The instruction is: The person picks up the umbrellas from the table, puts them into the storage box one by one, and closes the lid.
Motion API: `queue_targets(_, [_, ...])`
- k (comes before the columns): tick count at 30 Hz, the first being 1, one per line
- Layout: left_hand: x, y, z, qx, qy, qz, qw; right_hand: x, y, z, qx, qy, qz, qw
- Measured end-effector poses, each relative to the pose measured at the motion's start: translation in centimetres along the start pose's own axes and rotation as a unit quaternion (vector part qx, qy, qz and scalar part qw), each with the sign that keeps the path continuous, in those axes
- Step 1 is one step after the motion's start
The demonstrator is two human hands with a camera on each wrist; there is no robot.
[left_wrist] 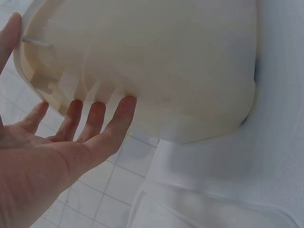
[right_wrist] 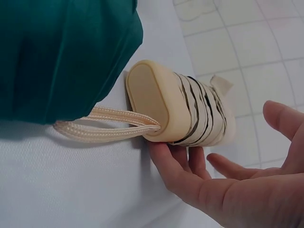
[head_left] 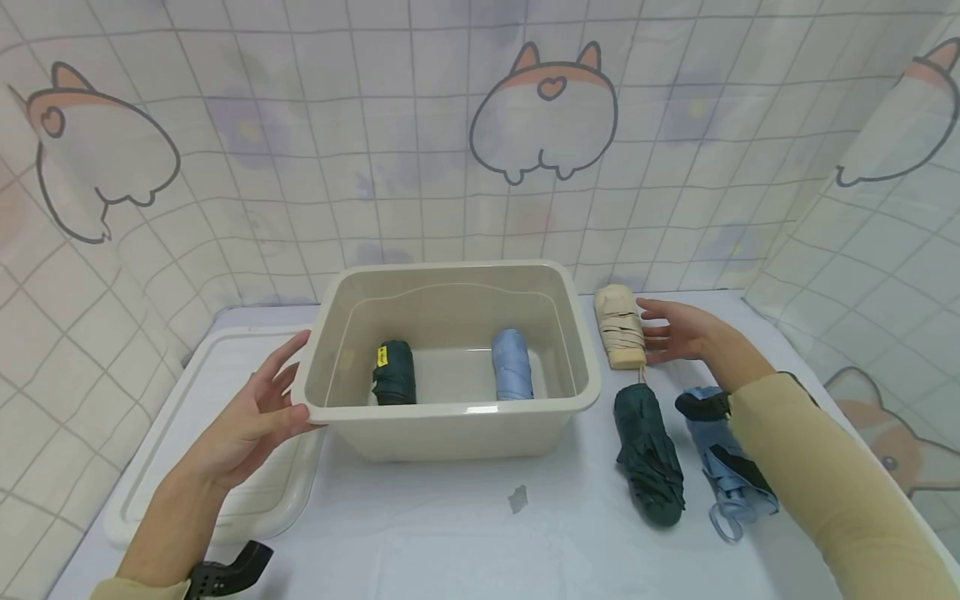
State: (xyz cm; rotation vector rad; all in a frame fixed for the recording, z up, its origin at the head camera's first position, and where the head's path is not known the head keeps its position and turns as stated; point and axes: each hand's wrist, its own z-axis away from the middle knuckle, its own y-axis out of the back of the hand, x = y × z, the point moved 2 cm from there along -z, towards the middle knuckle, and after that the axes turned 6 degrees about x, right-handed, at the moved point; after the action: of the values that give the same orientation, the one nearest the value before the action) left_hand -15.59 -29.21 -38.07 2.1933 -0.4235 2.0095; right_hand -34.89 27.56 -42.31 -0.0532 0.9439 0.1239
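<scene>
A cream plastic bin [head_left: 442,433] stands in the middle, a rolled dark green umbrella [head_left: 395,379] with a yellow tag and a rolled light blue one [head_left: 512,367] inside. Around the bin's front left corner spreads my left hand [head_left: 247,425], thumb at the rim and fingertips on the outer wall [left_wrist: 190,61]. To the right of the bin lies a beige folded umbrella [head_left: 621,333] with a looped cord [right_wrist: 109,123]. My right hand [head_left: 678,333] is beside it, relaxed fingers at its side, low near the cloth in the right wrist view.
Nearer me on the right lie another dark green folded umbrella [head_left: 651,458] and a blue one [head_left: 723,454], partly under my right sleeve. A pale lid [head_left: 270,492] lies left of the bin. Tile-patterned curtain [head_left: 420,200] encloses the back and sides.
</scene>
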Motion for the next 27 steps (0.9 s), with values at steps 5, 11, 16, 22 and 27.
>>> queue_targets(5, [0.0, 0.0, 0.0, 0.003, 0.002, -0.006, 1.0000, 0.0, -0.2, -0.3, -0.002, -0.008, 0.001, 1.000])
queue_targets(11, [0.0, 0.0, 0.0, 0.002, 0.001, -0.003, 1.0000, -0.1, -0.7, -0.5, 0.013, -0.025, -0.007, 1.000])
queue_targets(16, [0.0, 0.0, 0.1, 0.006, 0.004, -0.007, 0.9999, -0.2, -1.0, -0.7, 0.029, -0.034, 0.000, 0.999])
queue_targets(22, [0.1, 0.0, 0.1, 0.006, 0.004, -0.006, 1.0000, -0.1, -1.2, -1.1, 0.037, -0.015, 0.043, 0.998])
queue_targets(27, [0.1, -0.1, 0.1, 0.006, 0.004, -0.011, 0.9999, 0.2, -1.2, -1.5, 0.042, -0.001, 0.056, 0.998])
